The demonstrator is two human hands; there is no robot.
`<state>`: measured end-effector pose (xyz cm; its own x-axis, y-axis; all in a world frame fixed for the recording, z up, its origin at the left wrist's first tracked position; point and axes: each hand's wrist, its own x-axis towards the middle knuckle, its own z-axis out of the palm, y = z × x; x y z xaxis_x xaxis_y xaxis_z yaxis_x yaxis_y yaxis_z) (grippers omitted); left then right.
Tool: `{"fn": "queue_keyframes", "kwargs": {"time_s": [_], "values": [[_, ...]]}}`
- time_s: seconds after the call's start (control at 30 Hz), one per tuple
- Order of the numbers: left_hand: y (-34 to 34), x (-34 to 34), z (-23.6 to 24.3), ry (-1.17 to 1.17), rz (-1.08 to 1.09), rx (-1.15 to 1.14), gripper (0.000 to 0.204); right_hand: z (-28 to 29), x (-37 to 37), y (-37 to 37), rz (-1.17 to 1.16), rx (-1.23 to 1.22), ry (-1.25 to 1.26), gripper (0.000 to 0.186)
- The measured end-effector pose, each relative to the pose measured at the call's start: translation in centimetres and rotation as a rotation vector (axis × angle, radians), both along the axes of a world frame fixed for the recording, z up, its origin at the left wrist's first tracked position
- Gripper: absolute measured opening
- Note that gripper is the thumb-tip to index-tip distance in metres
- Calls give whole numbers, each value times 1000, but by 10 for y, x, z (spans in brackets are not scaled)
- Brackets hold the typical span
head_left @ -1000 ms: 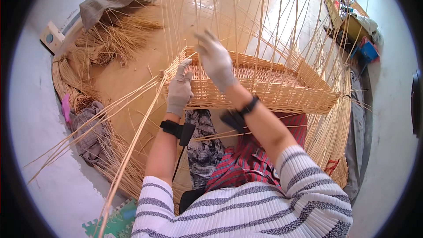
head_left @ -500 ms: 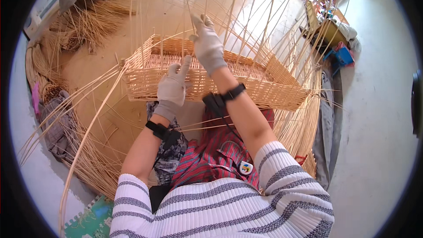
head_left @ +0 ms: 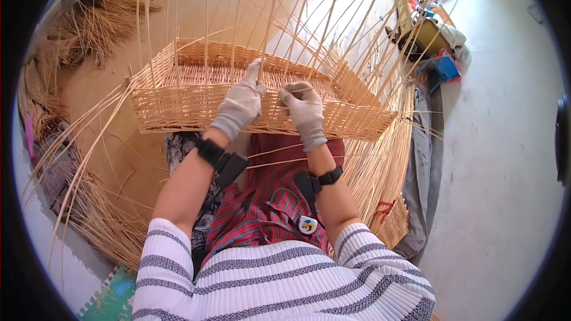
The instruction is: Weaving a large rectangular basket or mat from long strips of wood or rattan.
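Observation:
A long rectangular wicker basket lies across in front of me, its side wall towards my body. Tall upright canes rise from its near wall. My left hand, in a pale work glove, is closed on the near rim, one finger stretched up beside an upright cane. To its right, my right hand, gloved too, is at the same rim with fingertips pinched together. A thin wicker strand shows at those fingertips, mostly hidden by the glove.
Loose long canes stick out from the basket's left corner. Bundles of cane lie on the floor at the far left and along the right. A blue stool stands at the back right, near a cluttered table. Green foam mat lies lower left.
My right hand has come down from among the upright canes to the near rim, right of my left hand. The basket appears shifted left in view. My left hand stays at the rim.

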<state>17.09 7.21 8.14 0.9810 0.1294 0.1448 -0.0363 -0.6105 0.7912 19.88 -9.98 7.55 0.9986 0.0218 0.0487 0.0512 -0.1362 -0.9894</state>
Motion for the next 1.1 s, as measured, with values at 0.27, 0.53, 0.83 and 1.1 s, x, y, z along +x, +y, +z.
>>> {"fn": "queue_keyframes", "kwargs": {"time_s": [0.27,0.53,0.83,1.1], "values": [[-19,11,-20,56,36,-120,72,51,73,52,289,-977,-294,34],[33,29,32,-368,-72,528,65,36,70,33,607,-152,47,58],[85,-48,-31,-306,314,-1485,14,19,30,57,185,-583,-185,50],[120,-53,-41,-405,408,-1082,23,9,-20,109,259,-826,-689,31]]}}
